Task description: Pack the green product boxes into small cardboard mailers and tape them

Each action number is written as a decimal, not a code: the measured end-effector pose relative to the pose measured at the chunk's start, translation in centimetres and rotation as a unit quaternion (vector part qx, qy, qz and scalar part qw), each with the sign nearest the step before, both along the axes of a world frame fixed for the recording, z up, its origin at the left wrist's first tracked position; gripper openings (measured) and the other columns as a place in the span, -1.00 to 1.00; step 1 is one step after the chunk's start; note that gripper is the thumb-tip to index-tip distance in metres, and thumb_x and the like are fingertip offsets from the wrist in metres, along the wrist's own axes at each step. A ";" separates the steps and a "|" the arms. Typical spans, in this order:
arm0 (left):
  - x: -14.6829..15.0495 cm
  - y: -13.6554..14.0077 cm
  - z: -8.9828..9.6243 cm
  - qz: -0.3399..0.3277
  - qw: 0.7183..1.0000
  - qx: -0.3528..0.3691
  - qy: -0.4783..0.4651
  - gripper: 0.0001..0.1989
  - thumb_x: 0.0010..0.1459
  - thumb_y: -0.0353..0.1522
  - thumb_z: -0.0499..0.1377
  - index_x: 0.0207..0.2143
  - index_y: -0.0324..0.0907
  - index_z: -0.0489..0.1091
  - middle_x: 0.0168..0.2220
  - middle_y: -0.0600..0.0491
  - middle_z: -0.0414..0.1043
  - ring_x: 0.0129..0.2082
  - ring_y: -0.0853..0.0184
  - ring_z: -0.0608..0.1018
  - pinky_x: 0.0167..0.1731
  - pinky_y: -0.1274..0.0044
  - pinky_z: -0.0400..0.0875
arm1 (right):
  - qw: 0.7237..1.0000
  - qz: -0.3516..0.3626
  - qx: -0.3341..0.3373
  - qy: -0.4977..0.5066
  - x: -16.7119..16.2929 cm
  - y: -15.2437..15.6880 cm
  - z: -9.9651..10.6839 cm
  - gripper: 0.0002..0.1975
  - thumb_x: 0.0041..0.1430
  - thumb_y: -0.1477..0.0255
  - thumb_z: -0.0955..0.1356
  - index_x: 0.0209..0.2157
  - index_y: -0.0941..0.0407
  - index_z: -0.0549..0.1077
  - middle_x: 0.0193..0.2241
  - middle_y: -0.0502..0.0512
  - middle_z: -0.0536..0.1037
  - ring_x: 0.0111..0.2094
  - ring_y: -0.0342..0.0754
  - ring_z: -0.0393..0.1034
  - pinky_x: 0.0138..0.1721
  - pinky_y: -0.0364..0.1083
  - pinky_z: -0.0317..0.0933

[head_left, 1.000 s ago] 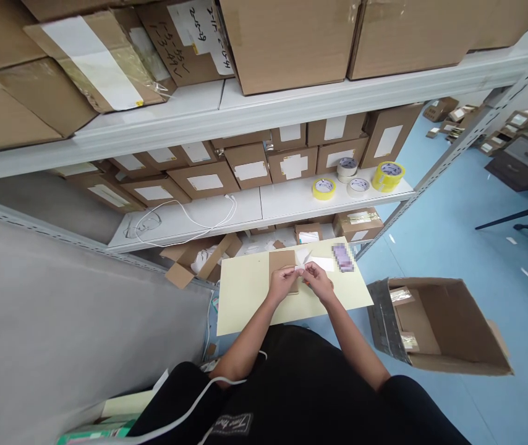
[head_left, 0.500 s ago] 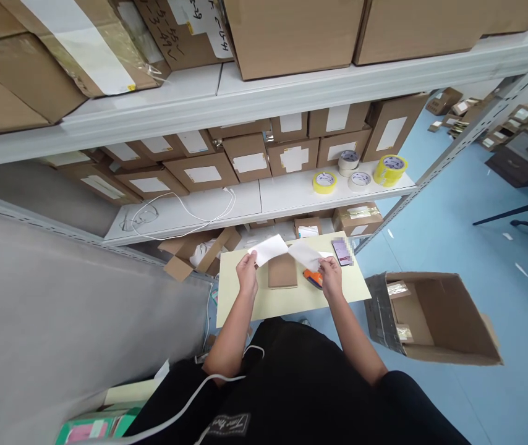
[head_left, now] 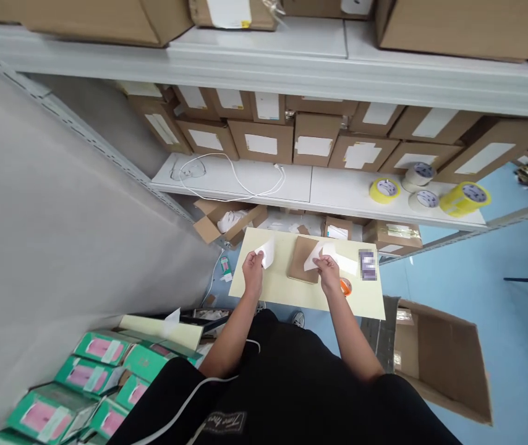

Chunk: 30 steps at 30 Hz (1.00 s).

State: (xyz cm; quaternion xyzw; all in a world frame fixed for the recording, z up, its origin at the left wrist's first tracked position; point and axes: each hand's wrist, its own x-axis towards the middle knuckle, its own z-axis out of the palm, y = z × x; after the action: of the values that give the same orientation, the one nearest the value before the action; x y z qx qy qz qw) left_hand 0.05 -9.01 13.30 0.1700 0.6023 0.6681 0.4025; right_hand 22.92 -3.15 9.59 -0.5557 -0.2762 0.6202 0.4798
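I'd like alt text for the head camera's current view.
A person's left hand and right hand each hold a white paper slip over a pale yellow tabletop, a small cardboard box between them. Behind, a shelf bears tape rolls and labelled cartons.

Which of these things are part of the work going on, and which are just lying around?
Seemingly in use:
- white slip in the left grip
- another slip in the right grip
- brown box on the pale table

Probably just lying about:
- yellow tape roll on the shelf
- white cable
- green boxes
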 end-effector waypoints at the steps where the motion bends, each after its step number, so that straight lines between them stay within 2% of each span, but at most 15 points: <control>1: -0.8 -0.2 -0.3 0.001 1.000 -0.001 0.005 -0.60 0.06 -0.02 0.39 -0.38 -0.13 0.39 -0.43 0.13 0.41 -0.43 0.39 0.43 -0.37 0.56 0.34 | 1.000 0.013 -0.011 -0.010 -1.0 0.3 0.1 -0.59 -0.28 0.27 0.62 -0.45 0.03 0.40 -0.55 -0.12 0.49 -0.48 -0.12 0.43 -0.45 -0.15 0.27; 5: -3.9 -0.3 -1.3 -0.001 0.999 0.010 0.039 -0.61 0.12 0.00 0.35 -0.34 -0.13 0.45 -0.42 0.11 0.44 -0.39 0.35 0.46 -0.33 0.53 0.36 | 0.994 0.080 -0.051 -0.048 -5.8 2.1 0.0 -0.59 -0.32 0.24 0.62 -0.45 0.05 0.45 -0.53 -0.08 0.53 -0.47 -0.10 0.44 -0.43 -0.13 0.33; 8: -7.0 -0.4 -2.0 0.005 0.998 0.010 0.064 -0.63 0.16 -0.01 0.33 -0.30 -0.13 0.50 -0.35 0.06 0.52 -0.34 0.32 0.51 -0.30 0.52 0.39 | 0.986 0.146 -0.046 -0.070 -10.5 4.0 -0.6 -0.64 -0.28 0.25 0.58 -0.41 0.06 0.51 -0.45 -0.02 0.59 -0.41 -0.06 0.48 -0.42 -0.13 0.35; 11: -10.9 -0.7 -2.6 0.033 0.996 -0.008 0.079 -0.65 0.15 -0.04 0.35 -0.29 -0.14 0.54 -0.33 0.03 0.56 -0.33 0.30 0.54 -0.28 0.50 0.41 | 0.979 0.186 -0.043 -0.078 -16.7 6.5 -1.5 -0.69 -0.25 0.30 0.56 -0.43 0.05 0.48 -0.45 -0.06 0.57 -0.41 -0.08 0.48 -0.42 -0.15 0.36; 17: -18.8 -1.5 -2.6 0.085 0.994 -0.025 0.066 -0.71 0.09 -0.11 0.41 -0.33 -0.14 0.58 -0.36 0.03 0.58 -0.34 0.28 0.55 -0.26 0.49 0.43 | 0.955 0.247 -0.103 -0.127 -31.1 11.7 -2.8 -0.68 -0.20 0.44 0.55 -0.48 0.05 0.34 -0.58 -0.11 0.49 -0.53 -0.11 0.45 -0.47 -0.15 0.34; 21: -22.2 -2.4 -2.4 0.116 0.990 -0.025 0.071 -0.72 0.06 -0.13 0.42 -0.32 -0.15 0.59 -0.36 0.02 0.58 -0.33 0.28 0.56 -0.24 0.47 0.43 | 0.952 0.246 -0.100 -0.151 -37.4 13.4 -2.8 -0.74 -0.16 0.47 0.52 -0.44 0.06 0.39 -0.57 -0.11 0.51 -0.52 -0.12 0.44 -0.42 -0.14 0.34; 23: -23.1 -2.7 -2.5 0.115 0.990 -0.027 0.082 -0.73 0.07 -0.13 0.40 -0.32 -0.14 0.59 -0.36 0.01 0.58 -0.34 0.27 0.56 -0.24 0.46 0.42 | 0.954 0.232 -0.093 -0.165 -38.6 13.3 -2.4 -0.75 -0.14 0.44 0.53 -0.43 0.05 0.42 -0.56 -0.13 0.52 -0.52 -0.13 0.42 -0.42 -0.14 0.31; 25: -23.4 -2.8 -2.7 0.106 0.989 -0.030 0.096 -0.74 0.09 -0.13 0.39 -0.32 -0.14 0.59 -0.36 0.01 0.58 -0.33 0.26 0.56 -0.24 0.46 0.42 | 0.956 0.229 -0.079 -0.166 -38.3 12.3 -2.0 -0.76 -0.13 0.39 0.54 -0.43 0.06 0.44 -0.54 -0.11 0.54 -0.51 -0.12 0.43 -0.42 -0.14 0.29; 27: -23.4 -2.5 -3.0 0.085 0.990 -0.029 0.110 -0.76 0.10 -0.15 0.37 -0.34 -0.13 0.58 -0.36 0.01 0.58 -0.33 0.25 0.56 -0.25 0.45 0.42 | 0.953 0.261 -0.050 -0.142 -36.8 10.4 -1.3 -0.74 -0.10 0.28 0.56 -0.45 0.08 0.49 -0.48 -0.02 0.61 -0.46 -0.08 0.50 -0.40 -0.14 0.31; 30: -22.5 -1.6 -3.5 0.021 0.988 -0.013 0.152 -0.78 0.12 -0.17 0.36 -0.42 -0.12 0.55 -0.39 0.02 0.55 -0.32 0.25 0.55 -0.26 0.46 0.42 | 0.941 0.321 -0.040 -0.101 -32.7 6.6 -0.2 -0.56 -0.01 0.02 0.54 -0.50 0.12 0.53 -0.46 0.15 0.65 -0.39 0.02 0.57 -0.41 -0.12 0.32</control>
State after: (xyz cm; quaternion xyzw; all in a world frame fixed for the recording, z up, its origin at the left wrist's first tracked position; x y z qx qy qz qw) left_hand -22.44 -10.63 9.83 0.2514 0.6687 0.6346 0.2948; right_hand -9.79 3.47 9.37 -0.5158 -0.4622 0.6924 0.2019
